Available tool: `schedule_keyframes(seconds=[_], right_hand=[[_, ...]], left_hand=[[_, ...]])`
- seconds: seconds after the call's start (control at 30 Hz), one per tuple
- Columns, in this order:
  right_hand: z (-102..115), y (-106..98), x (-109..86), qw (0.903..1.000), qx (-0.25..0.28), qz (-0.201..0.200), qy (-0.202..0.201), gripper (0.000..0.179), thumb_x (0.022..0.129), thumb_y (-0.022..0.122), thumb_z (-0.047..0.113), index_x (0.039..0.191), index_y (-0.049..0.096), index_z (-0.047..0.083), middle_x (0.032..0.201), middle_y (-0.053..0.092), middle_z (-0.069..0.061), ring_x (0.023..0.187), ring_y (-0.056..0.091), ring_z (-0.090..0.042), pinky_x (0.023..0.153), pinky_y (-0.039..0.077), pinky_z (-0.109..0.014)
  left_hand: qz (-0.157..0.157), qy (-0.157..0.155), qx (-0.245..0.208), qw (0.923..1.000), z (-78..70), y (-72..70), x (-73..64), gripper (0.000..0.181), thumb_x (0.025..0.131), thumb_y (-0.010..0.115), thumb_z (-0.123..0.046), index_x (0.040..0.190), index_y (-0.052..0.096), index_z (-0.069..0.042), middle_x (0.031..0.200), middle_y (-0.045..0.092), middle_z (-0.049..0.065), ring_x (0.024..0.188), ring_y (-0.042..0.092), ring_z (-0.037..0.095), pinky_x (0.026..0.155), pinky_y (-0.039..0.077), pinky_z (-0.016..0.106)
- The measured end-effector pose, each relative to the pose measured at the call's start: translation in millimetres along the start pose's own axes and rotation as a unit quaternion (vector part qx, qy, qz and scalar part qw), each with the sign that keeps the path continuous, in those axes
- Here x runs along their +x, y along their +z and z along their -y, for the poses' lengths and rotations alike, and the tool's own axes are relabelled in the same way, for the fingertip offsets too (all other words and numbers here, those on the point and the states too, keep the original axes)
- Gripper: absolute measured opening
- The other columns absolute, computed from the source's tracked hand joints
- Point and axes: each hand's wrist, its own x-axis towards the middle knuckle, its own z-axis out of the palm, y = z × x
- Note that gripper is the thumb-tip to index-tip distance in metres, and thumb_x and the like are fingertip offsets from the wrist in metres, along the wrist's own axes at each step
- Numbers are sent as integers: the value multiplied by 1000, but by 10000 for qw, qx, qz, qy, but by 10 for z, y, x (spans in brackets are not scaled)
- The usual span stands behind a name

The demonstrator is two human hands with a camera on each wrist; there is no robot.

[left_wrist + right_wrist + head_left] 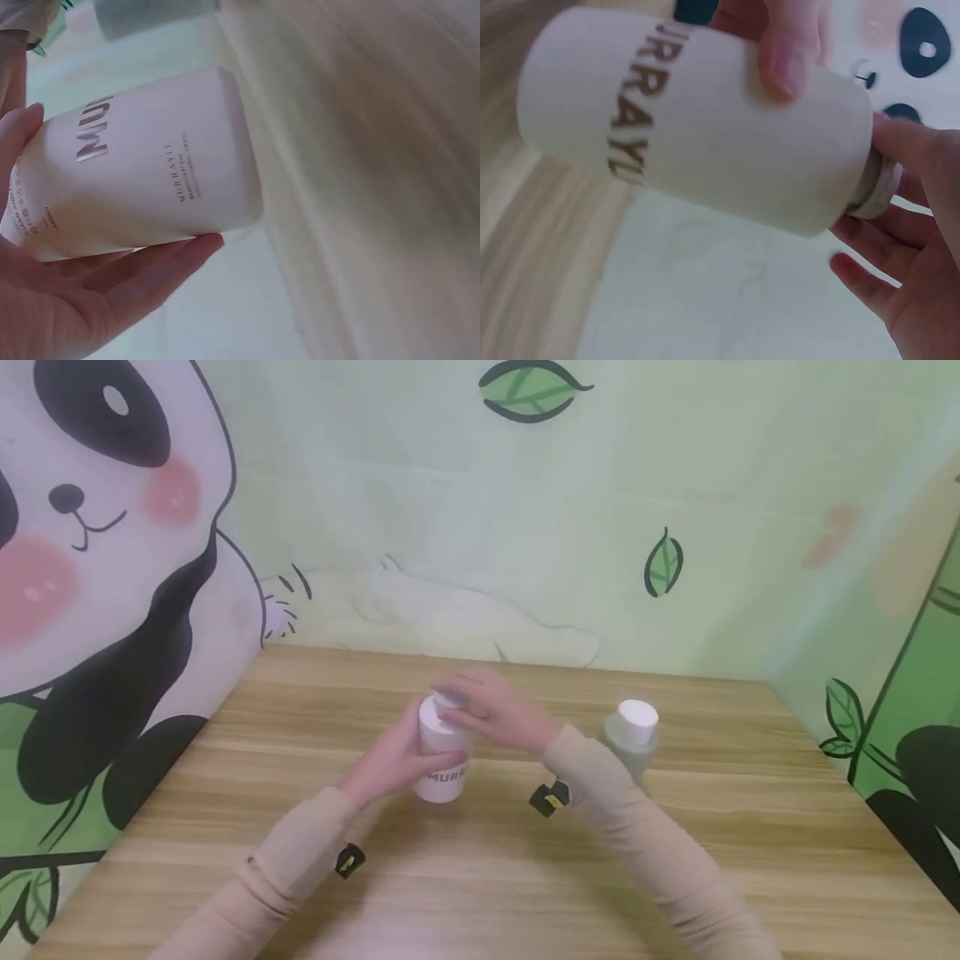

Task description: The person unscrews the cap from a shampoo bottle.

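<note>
In the head view a white bottle with large brown-grey lettering stands upright over the table. My left hand grips its body from the left, thumb across the front. The left wrist view shows the label side of the bottle, fingers beneath it. At the top, my right hand holds the small whitish cap at the neck between thumb and fingers. Fingers hide part of this cap. Whether the bottle's base touches the table cannot be told.
A second bottle, pale green with a white cap, stands to the right, partly behind the right sleeve. Wood-grain table lies below. A panda-printed cloth hangs behind the table. Black wrist mounts are on both forearms.
</note>
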Motion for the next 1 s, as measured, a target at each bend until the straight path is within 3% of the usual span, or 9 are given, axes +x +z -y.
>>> schedule_keyframes(seconds=[0.1,0.23,0.33,0.47,0.6,0.77,1.0], right_hand=[[36,-121,-163,9999,109,-106,24,40,90,68,21,125,61,3,120,67,-9,113,61,-23,100,49,-37],[118,-194,-377,9993,-126,-249,-236,37,86,72,21,117,64,4,112,69,-6,105,63,-20,93,51,-34],[193,-185,-499,9946,-678,-512,-595,32,85,73,25,111,66,7,103,70,-3,96,64,-17,88,51,-32],[293,-138,-655,9767,-1698,-900,-957,31,84,72,34,104,66,11,92,72,1,86,66,-15,82,51,-32],[343,-106,-781,9672,-2202,-861,-923,37,84,70,42,105,66,12,89,72,2,84,67,-14,83,52,-33],[369,-88,-857,9672,-2338,-660,-738,43,85,66,47,108,67,11,90,73,2,85,68,-14,82,52,-33],[393,-39,-866,9654,-2376,-821,-689,41,84,66,48,105,68,12,90,73,2,83,68,-13,79,53,-31]], left_hand=[[145,125,240,9995,-106,57,-27,79,78,80,-32,142,36,-14,120,64,11,106,64,28,89,53,47],[359,256,513,9977,-192,141,-111,78,74,82,-34,139,41,-15,113,67,8,99,66,23,83,55,41],[456,406,652,9960,-230,172,-188,75,72,83,-35,134,45,-15,110,68,6,96,67,21,80,56,39],[592,508,862,9932,-250,213,-290,76,70,84,-34,133,46,-16,108,69,5,94,67,19,79,56,36],[685,505,1005,9913,-255,284,-343,77,69,85,-34,134,47,-18,106,70,5,91,67,16,77,54,32],[768,548,1194,9884,-258,349,-339,75,68,85,-37,130,48,-19,102,69,4,87,66,14,72,54,28],[758,540,1361,9863,-243,347,-367,80,66,86,-40,134,47,-20,103,71,4,87,67,15,73,54,29]])
